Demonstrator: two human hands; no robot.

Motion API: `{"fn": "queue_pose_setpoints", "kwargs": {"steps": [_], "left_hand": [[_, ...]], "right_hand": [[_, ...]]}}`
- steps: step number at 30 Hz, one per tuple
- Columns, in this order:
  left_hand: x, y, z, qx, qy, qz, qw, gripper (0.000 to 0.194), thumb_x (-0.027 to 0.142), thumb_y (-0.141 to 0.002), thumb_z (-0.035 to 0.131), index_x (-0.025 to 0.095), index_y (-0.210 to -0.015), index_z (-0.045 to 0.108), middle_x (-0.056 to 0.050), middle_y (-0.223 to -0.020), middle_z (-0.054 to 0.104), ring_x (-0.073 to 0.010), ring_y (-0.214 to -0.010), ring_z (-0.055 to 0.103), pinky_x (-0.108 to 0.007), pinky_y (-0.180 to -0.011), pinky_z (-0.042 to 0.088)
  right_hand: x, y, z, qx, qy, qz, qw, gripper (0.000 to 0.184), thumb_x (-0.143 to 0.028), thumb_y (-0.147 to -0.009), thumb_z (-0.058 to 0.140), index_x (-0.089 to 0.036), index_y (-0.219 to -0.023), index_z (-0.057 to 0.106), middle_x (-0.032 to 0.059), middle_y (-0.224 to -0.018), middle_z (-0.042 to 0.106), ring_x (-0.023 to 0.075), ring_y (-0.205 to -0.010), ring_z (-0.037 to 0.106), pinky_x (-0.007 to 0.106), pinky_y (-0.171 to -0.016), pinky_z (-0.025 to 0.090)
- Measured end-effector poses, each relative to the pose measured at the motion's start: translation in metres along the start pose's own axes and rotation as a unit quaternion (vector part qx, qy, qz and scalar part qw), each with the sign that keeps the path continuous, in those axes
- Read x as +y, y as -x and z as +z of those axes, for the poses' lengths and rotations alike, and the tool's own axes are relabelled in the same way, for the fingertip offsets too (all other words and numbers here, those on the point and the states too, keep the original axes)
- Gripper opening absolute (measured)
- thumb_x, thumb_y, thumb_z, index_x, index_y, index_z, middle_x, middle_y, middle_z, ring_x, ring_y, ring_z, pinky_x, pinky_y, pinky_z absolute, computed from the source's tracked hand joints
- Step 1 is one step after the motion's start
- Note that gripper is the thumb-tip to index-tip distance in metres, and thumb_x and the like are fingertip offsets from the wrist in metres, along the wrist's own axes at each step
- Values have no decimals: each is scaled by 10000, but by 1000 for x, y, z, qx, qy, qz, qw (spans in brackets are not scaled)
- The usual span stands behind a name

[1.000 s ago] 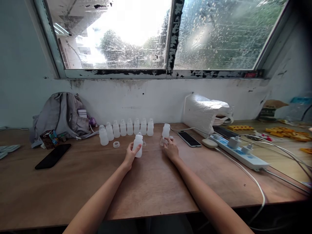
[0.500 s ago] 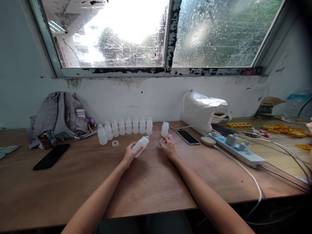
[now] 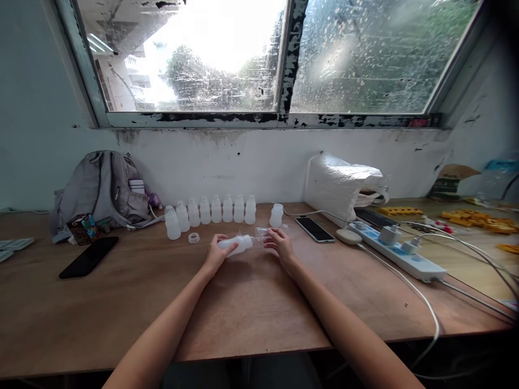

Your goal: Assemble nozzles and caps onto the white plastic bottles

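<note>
My left hand (image 3: 219,252) is wrapped round a white baby bottle (image 3: 237,245), which lies tilted on its side with its nipple end pointing right. Between the fingertips of my right hand (image 3: 280,246) is a clear bottle cap (image 3: 261,233), its mouth facing the nipple. Behind my hands stands a row of several capped baby bottles (image 3: 216,210) along the wall. A bottle without a cap (image 3: 276,215) stands upright beyond my right hand. A translucent collar ring (image 3: 193,237) lies on the table to the left. Another clear piece lies by my right fingers.
A black phone (image 3: 89,257), a small box (image 3: 82,229) and a grey backpack (image 3: 107,189) occupy the left. On the right are another phone (image 3: 314,229), a round white puck (image 3: 348,236), a power strip (image 3: 401,256) with cables and a white bag (image 3: 336,186).
My right hand has lifted the clear cap off the table and brought it towards the bottle. My left hand has tipped the bottle flatter, its nipple now towards the cap.
</note>
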State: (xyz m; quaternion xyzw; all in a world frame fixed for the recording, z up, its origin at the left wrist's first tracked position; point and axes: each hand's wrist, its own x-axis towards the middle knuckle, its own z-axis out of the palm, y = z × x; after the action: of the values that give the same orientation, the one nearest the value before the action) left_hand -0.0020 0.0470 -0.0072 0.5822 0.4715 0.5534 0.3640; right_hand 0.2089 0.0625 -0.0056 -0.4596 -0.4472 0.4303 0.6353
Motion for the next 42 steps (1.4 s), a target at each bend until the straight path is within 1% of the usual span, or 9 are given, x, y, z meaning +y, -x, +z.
{"fn": "queue_pose_setpoints", "kwargs": {"steps": [2, 7, 10, 14, 21, 26, 31, 37, 42], "left_hand": [[-2, -2, -1, 2, -7, 3, 1000, 432, 436, -528, 681, 164, -827, 528, -37, -809, 549, -147, -702, 519, -247, -635, 402], [-4, -5, -3, 20, -1, 3, 1000, 409, 436, -533, 677, 169, -801, 523, -28, -798, 535, -145, -704, 505, -240, -643, 389], [-5, -5, -3, 18, 12, 3, 1000, 407, 419, -521, 688, 171, -803, 529, -27, -796, 543, -144, -701, 506, -239, -646, 387], [-6, -5, -2, 20, 25, 6, 999, 394, 400, -510, 698, 173, -791, 539, -26, -806, 551, -141, -705, 507, -236, -657, 388], [-6, -5, -2, 11, 7, 11, 1000, 380, 408, -543, 676, 170, -806, 540, -34, -841, 545, -144, -729, 504, -237, -662, 390], [-1, -3, -4, 13, 40, -16, 999, 355, 413, -549, 665, 176, -788, 553, -20, -797, 547, -141, -703, 497, -227, -634, 373], [4, -2, -4, 10, 59, -26, 998, 292, 430, -615, 600, 175, -746, 553, -4, -731, 551, -129, -649, 486, -214, -583, 352], [8, 3, 3, -4, 62, -26, 998, 295, 447, -630, 583, 176, -737, 533, 12, -678, 527, -108, -590, 464, -197, -525, 345], [10, 7, 9, -16, 55, -25, 998, 295, 449, -673, 544, 168, -757, 511, 3, -683, 519, -101, -588, 465, -187, -514, 362]], "right_hand": [[-2, 4, 4, -17, -19, 19, 999, 291, -383, -610, 623, -167, -784, 532, 18, -706, 580, 117, -513, 553, 255, -452, 463], [-4, 11, 12, -53, -11, 21, 998, 267, -373, -611, 632, -171, -760, 541, 1, -681, 563, 99, -495, 532, 228, -423, 442], [-4, 14, 14, -65, -8, 26, 998, 258, -376, -618, 628, -176, -754, 539, 4, -686, 561, 100, -506, 530, 224, -421, 441], [-4, 17, 15, -75, -4, 23, 997, 257, -377, -618, 630, -180, -757, 542, 7, -683, 567, 104, -516, 532, 224, -424, 444], [-4, 18, 16, -94, 1, 21, 995, 258, -371, -617, 633, -178, -764, 542, 4, -693, 560, 106, -535, 537, 228, -440, 455], [-6, 19, 14, -130, -10, 28, 991, 259, -384, -619, 623, -185, -768, 550, 2, -693, 563, 121, -573, 546, 234, -459, 464], [-4, 19, 17, -148, -42, 95, 983, 302, -461, -693, 521, -164, -714, 572, 35, -744, 592, 123, -587, 547, 219, -453, 452], [-8, 24, 21, -195, -104, 187, 957, 367, -493, -742, 432, -165, -719, 597, 46, -711, 611, 159, -590, 563, 274, -483, 460], [-12, 31, 24, -214, -149, 220, 940, 465, -524, -758, 389, -125, -706, 620, 70, -667, 617, 145, -554, 552, 248, -514, 440]]}}
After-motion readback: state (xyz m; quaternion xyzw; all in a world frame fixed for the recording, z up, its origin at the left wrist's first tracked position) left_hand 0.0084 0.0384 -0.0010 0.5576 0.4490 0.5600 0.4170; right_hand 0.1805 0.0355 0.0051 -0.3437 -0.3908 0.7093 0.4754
